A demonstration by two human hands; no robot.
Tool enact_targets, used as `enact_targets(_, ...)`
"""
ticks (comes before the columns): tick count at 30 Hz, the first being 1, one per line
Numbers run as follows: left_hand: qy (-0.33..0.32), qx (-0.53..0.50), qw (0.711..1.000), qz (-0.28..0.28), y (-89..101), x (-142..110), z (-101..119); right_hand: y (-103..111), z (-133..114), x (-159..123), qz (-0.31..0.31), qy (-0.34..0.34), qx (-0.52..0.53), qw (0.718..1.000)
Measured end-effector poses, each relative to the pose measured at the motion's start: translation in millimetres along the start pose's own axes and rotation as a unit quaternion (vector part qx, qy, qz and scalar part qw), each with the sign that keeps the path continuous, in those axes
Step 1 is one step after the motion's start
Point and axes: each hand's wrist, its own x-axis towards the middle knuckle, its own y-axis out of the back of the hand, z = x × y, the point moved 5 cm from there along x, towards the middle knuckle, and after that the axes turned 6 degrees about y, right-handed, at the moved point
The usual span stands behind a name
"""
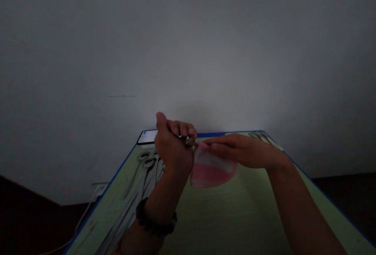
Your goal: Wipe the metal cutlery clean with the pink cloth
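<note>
My left hand [172,147] is raised above the green table [235,216], its fingers curled shut round a small metal instrument [189,141] whose tip pokes out to the right. My right hand [243,151] reaches in from the right and pinches the top edge of a pink and white cloth [211,170]. The cloth hangs below both hands. The instrument's tip meets the cloth's upper left corner. A dark beaded bracelet [155,223] circles my left wrist.
Several long metal scissors and clamps [143,176] lie in a row on the table's left side. A phone [147,137] with a lit screen rests at the far left corner. More metal tools [263,137] lie at the far right corner. A white cable [88,212] runs by the wall.
</note>
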Motion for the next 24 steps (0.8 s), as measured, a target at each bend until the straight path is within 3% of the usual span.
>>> enact_targets(5,0.039,0.018,0.999,-0.018,-5.4,-2.2,-6.8,0.2,-0.1,3.7,-0.006,-0.029,-0.086,0.996)
enact_targets(10,0.155,0.032,0.98,-0.12,-9.6,-2.8,-22.6,7.6,4.4,-1.4,0.057,-0.07,-0.132,0.987)
enact_targets(13,0.202,0.014,0.97,-0.132,-8.7,-4.5,-24.2,8.3,6.9,-3.0,0.064,-0.091,-0.153,0.982)
enact_targets(18,0.206,0.007,0.972,-0.114,-11.1,-7.6,-23.2,-1.6,-2.8,4.6,0.02,-0.031,-0.125,0.992)
enact_targets(24,0.145,0.001,0.985,-0.097,-13.8,-4.4,-19.5,-4.6,-10.2,10.0,0.067,-0.017,-0.128,0.989)
